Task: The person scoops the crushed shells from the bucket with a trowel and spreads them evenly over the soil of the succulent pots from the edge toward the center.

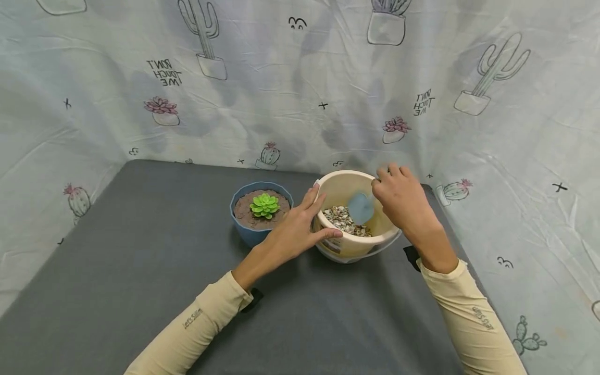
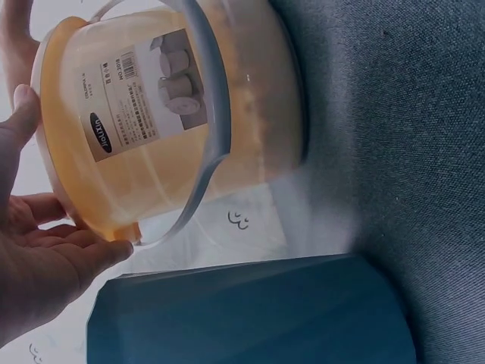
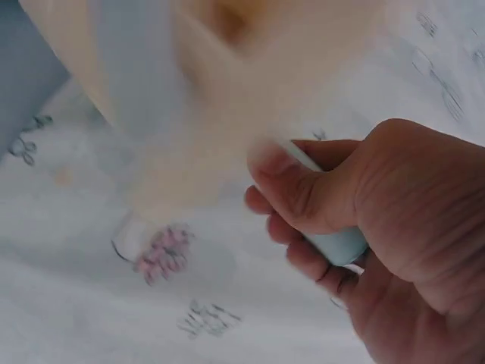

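A cream bucket (image 1: 349, 245) stands upright on the grey surface, with a layer of small pebbles (image 1: 339, 216) inside. My left hand (image 1: 295, 229) holds its rim from the left, thumb along the near edge and fingers spread on the far left side. In the left wrist view those fingertips press the bucket's outer rim beside its grey carry handle (image 2: 216, 98). My right hand (image 1: 405, 200), above the right rim, grips the light blue handle (image 3: 341, 243) of a small shovel. The shovel's blue blade (image 1: 361, 208) hangs inside the bucket, overlapping the pebbles in the head view.
Left of the bucket, close to my left hand, stands a blue faceted pot (image 1: 253, 237) of brown soil holding a green succulent (image 1: 264, 205). The grey cloth-covered table (image 1: 140, 271) ends at a cactus-print curtain (image 1: 281, 94) behind and at both sides.
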Tool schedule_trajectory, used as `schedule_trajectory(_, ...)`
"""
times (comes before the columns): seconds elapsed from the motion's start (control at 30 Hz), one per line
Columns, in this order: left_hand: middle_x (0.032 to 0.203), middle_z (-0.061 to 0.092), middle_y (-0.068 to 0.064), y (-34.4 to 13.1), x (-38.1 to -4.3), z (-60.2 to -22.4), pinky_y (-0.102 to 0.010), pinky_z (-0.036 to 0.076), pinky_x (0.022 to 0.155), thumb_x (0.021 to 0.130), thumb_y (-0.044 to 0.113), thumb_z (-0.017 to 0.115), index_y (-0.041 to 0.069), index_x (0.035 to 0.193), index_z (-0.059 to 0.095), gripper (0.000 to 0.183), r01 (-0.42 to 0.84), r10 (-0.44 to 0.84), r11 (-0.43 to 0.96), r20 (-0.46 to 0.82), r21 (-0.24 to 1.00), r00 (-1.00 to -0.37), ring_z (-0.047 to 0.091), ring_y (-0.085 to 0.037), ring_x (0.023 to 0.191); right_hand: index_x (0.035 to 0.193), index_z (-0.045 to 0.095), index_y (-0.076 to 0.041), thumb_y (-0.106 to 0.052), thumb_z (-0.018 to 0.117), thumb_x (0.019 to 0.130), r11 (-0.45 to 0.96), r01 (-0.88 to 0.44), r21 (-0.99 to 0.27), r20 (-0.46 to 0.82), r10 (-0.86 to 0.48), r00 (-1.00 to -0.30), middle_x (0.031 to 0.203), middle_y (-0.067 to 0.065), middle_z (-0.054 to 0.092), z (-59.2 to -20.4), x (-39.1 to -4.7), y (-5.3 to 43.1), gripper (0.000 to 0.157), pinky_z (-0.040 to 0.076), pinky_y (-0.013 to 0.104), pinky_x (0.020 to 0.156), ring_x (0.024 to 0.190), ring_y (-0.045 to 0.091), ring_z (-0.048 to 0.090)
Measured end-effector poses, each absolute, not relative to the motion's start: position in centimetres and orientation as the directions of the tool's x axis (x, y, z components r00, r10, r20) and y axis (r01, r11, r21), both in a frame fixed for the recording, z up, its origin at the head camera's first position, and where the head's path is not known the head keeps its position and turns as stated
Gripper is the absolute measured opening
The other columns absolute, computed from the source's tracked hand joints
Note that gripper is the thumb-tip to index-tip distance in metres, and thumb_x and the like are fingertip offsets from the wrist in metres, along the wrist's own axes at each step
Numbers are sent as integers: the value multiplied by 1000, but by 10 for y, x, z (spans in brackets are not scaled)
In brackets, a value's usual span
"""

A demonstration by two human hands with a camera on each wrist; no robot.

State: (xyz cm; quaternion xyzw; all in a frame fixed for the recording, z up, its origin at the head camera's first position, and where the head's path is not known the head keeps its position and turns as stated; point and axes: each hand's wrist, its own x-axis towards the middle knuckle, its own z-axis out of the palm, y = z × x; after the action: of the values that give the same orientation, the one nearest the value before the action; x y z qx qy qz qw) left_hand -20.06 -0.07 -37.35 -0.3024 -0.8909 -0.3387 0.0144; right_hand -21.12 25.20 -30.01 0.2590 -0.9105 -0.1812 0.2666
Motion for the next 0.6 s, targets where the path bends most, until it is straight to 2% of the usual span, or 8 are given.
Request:
schedule_trajectory(0.17, 177, 12, -13, 0, -200, -375, -52, 53, 109, 94, 58, 71, 7, 165, 31, 96, 559, 535, 586, 239, 587, -811, 44, -38, 152, 81, 72, 4, 14, 76, 80, 778, -391, 492, 358, -590, -724, 82, 15, 60, -313, -216, 248, 12, 40, 36, 69, 79, 32, 51)
schedule_trajectory(0.27, 177, 12, -14, 1, -200, -375, -52, 53, 109, 95, 57, 70, 6, 165, 31, 95, 567, 537, 582, 247, 583, -806, 40, -38, 154, 79, 70, 4, 13, 80, 74, 800, -396, 452, 340, -564, -752, 81, 15, 60, -317, -216, 250, 15, 39, 37, 69, 78, 32, 49)
schedule_trajectory(0.37, 177, 12, -14, 1, -199, -376, -50, 56, 101, 95, 56, 70, 7, 165, 32, 94, 567, 533, 585, 252, 579, -808, 55, -38, 143, 80, 70, 2, 10, 85, 70, 832, -416, 368, 316, -532, -785, 83, 16, 62, -320, -217, 253, 19, 41, 40, 72, 79, 33, 49)
schedule_trajectory(0.43, 177, 12, -14, 0, -199, -378, -48, 58, 95, 95, 56, 70, 8, 165, 33, 93, 566, 530, 589, 252, 577, -810, 64, -38, 133, 81, 70, 2, 9, 83, 73, 850, -429, 304, 299, -513, -805, 84, 16, 62, -324, -219, 255, 16, 41, 43, 74, 78, 34, 49)
schedule_trajectory(0.57, 177, 12, -14, -1, -198, -379, -48, 58, 94, 95, 55, 71, 10, 164, 34, 91, 573, 531, 585, 263, 574, -806, 68, -38, 126, 86, 73, 4, 4, 82, 79, 879, -436, 194, 299, -476, -827, 86, 18, 65, -331, -220, 258, 11, 43, 46, 72, 73, 34, 48)
schedule_trajectory(0.6, 177, 13, -14, -1, -199, -379, -49, 57, 97, 95, 55, 71, 9, 164, 35, 90, 579, 531, 583, 273, 570, -802, 65, -39, 131, 87, 73, 4, 4, 82, 80, 887, -432, 166, 304, -462, -833, 86, 18, 65, -332, -221, 258, 11, 43, 45, 71, 72, 33, 47)
